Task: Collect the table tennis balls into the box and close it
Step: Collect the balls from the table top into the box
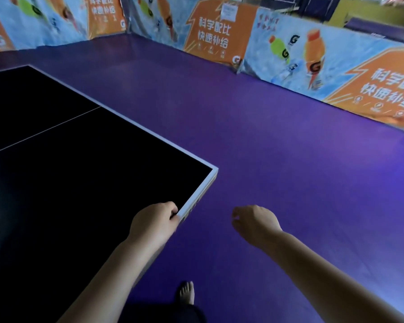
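The table tennis balls and the box are both not in view: none lies on the part of the table that is seen, and none on the floor around it, so I cannot tell in which direction they lie from the hands, nor how the long axis of the box is turned. The dark rectangular table tennis table with a white border (79, 183) fills the left side, and its near right corner points toward the middle of the view. The left hand (153, 220) grips the near edge of the table just beside this corner, its fingers curled over the white border. The right hand (254, 222) hangs in the air to the right of the corner, apart from the table, over the smooth purple floor (289, 159); its fingers are loosely curled and hold nothing that I can see. In my judgement the right hand is the free one and the nearer to anything on the floor at that side, while the left is nearer to the table top. One bare foot (187, 292) stands on the floor below the corner, and low orange and blue advertising barriers (219, 31) close the far side of the court
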